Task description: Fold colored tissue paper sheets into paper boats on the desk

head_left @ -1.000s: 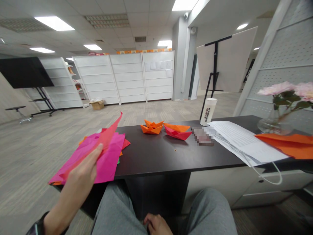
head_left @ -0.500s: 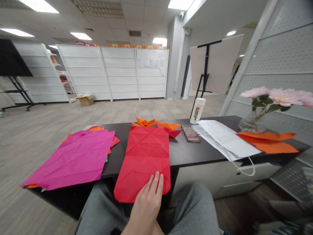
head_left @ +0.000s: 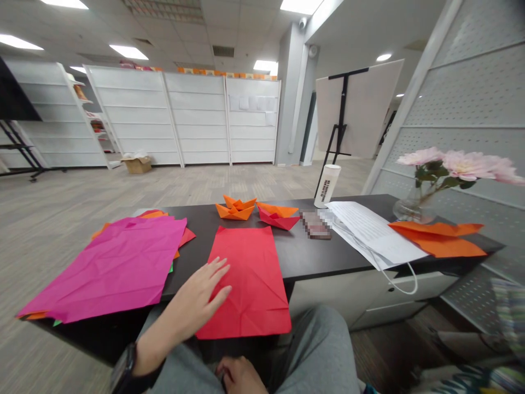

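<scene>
A creased red paper sheet (head_left: 250, 279) lies flat on the dark table (head_left: 303, 254), its near end hanging over the front edge. My left hand (head_left: 200, 293) rests open on the sheet's left edge, fingers stretched out. My right hand (head_left: 240, 377) sits low in my lap between my knees with its fingers curled; whether it holds anything is hidden. A stack of coloured sheets topped by a magenta sheet (head_left: 110, 262) lies to the left of the red one.
Behind the red sheet stand an orange paper boat (head_left: 235, 208) and a red-and-orange paper boat (head_left: 279, 216). Further right are a phone (head_left: 315, 224), a white cup (head_left: 327, 186), printed papers (head_left: 369, 230), orange sheets (head_left: 441, 239) and a vase of pink flowers (head_left: 414, 205).
The red sheet was lifted off the stack, laid down in front of me and now lies flatter. My left hand went from its near end to its left edge.
</scene>
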Tool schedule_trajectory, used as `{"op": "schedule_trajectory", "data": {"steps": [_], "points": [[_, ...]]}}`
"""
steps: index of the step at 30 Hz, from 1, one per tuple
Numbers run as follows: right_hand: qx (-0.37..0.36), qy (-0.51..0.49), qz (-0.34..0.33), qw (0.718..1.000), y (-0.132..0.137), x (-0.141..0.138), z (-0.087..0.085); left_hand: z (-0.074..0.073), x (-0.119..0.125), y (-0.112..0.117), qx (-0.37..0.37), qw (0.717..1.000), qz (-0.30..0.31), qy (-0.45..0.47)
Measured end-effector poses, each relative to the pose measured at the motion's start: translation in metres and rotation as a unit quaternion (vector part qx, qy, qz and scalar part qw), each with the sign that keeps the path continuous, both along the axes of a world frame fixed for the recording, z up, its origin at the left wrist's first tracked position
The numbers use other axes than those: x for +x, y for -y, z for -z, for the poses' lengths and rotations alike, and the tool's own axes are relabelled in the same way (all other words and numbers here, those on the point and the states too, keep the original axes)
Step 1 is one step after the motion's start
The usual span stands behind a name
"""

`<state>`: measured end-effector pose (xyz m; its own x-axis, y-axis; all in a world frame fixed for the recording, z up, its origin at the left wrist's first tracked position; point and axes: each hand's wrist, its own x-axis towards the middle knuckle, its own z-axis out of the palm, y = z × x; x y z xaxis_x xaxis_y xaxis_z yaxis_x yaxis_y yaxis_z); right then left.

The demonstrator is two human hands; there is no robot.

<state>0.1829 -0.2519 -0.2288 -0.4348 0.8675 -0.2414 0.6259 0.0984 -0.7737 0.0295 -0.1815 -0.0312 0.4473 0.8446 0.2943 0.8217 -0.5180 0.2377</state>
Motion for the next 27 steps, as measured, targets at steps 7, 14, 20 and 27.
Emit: {"op": "schedule_trajectory", "data": {"steps": [7,14,20,27], "points": [[0.002,-0.015,-0.018,1.0,-0.015,-0.005,0.034,0.014,-0.05,-0.009,-0.07,0.996,0.05,-0.03],[0.02,-0.036,0.019,0.999,-0.012,0.002,0.009,0.03,-0.067,-0.014,-0.043,0.99,0.126,-0.049],[0.14,-0.075,0.145,0.977,-0.005,0.005,0.017,0.04,-0.059,-0.013,-0.018,0.997,0.079,-0.016],[0.476,-0.156,0.442,0.744,-0.021,0.061,-0.017,0.043,-0.058,-0.012,-0.022,0.993,0.086,0.08]]}}
